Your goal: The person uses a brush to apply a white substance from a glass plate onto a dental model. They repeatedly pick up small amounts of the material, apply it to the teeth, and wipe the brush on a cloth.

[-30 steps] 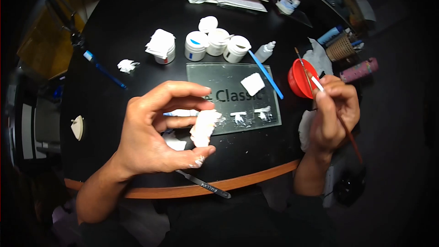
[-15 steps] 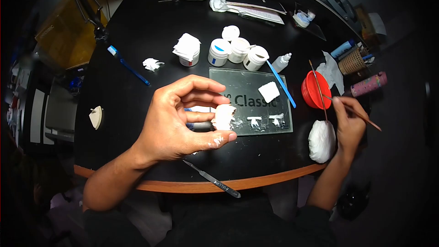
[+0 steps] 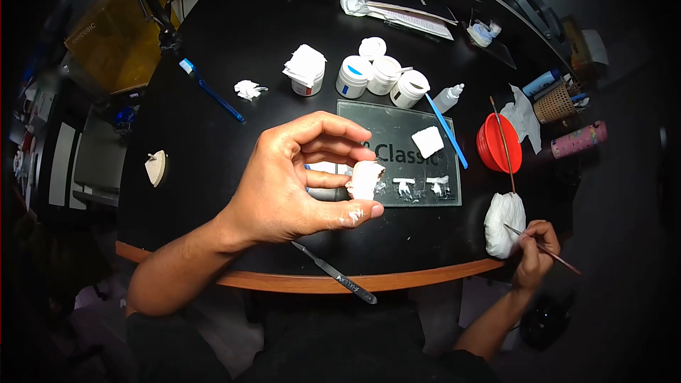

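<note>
My left hand (image 3: 280, 181) pinches a small white plaster-like piece (image 3: 364, 180) with reddish-brown patches between thumb and fingers, above the table. White smears mark the thumb. In my right hand (image 3: 535, 259) is a fine paintbrush (image 3: 560, 260), its tip at a puffy white wad (image 3: 499, 221) near the right front edge. A second brush (image 3: 504, 143) lies across the red bowl (image 3: 486, 143) just beyond the wad. Partly behind my left fingers is a glass slab (image 3: 397, 117), carrying white paste strips (image 3: 404, 184) and a folded white pad (image 3: 427, 141).
White jars (image 3: 353, 79) and a dropper bottle (image 3: 448, 96) stand behind the slab, with a blue spatula (image 3: 448, 131) across its right side. A scalpel (image 3: 340, 278) overhangs the front edge (image 3: 397, 281). A toothbrush (image 3: 213, 92) lies left, near crumpled tissue (image 3: 250, 90).
My right hand has moved down and toward me, bringing the brush tip from the red bowl to the white wad. My left hand keeps its pinch; the view has shifted slightly.
</note>
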{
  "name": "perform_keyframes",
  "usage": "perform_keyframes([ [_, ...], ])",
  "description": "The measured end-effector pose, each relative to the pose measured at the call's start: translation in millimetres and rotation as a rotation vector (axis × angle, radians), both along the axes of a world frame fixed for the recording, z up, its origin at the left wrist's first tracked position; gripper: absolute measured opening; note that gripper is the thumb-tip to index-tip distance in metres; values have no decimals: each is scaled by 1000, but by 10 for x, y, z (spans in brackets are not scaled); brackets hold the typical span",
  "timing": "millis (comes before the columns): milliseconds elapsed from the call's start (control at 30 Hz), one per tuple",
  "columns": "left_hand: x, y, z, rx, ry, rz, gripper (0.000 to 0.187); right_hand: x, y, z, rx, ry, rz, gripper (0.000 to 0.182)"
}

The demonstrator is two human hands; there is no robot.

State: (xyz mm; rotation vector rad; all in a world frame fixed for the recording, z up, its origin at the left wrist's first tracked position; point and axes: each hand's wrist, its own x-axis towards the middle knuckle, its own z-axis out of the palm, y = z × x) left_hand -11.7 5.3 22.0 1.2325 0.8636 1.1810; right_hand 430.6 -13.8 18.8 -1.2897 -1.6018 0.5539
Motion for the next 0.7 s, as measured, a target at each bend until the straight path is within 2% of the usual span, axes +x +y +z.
perform_keyframes([
  [67, 3, -5, 32, -13, 25, 4, 72, -142, 77, 93, 63, 123, 76, 9],
  [133, 6, -3, 16, 0, 20, 0, 72, -760, 155, 374, 73, 207, 269, 19],
  [200, 1, 4, 3, 9, 11, -7, 73, -1111, 379, 440, 277, 53, 494, 17],
  [267, -5, 8, -6, 12, -4, -15, 73, -1430, 530, 467, 227, 76, 667, 17],
  [333, -10, 14, -11, 3, -12, -23, 74, -1679, 610, 414, 75, 184, 746, 17],
  [400, -17, 26, -8, -4, -22, -29, 74, -1916, 634, 352, -55, 411, 803, 16],
  [500, -42, 34, -14, 0, -25, -32, 75, -2073, 662, 247, -108, 521, 852, 13],
  [700, -34, 45, -72, 75, 0, -42, 75, -2101, 612, 73, -121, 570, 832, 7],
])
